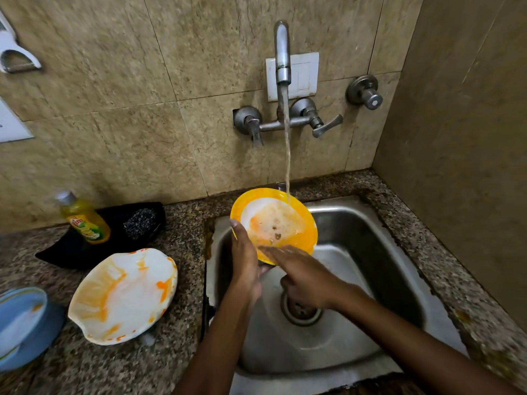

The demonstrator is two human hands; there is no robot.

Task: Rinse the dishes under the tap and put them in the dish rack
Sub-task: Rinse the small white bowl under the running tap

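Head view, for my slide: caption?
Left hand holds round yellow plastic plate under running tap; right hand rubs it.

Granite counter (182, 246) — stained plate (122, 295), blue plates (22, 326), black tray (114, 238).

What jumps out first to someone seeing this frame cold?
The yellow plate held tilted over the steel sink, with the tap pouring a stream onto its upper rim. The left hand grips its left edge while the right hand lays straight fingers on its lower part. On the counter to the left lies a white plate smeared with orange.
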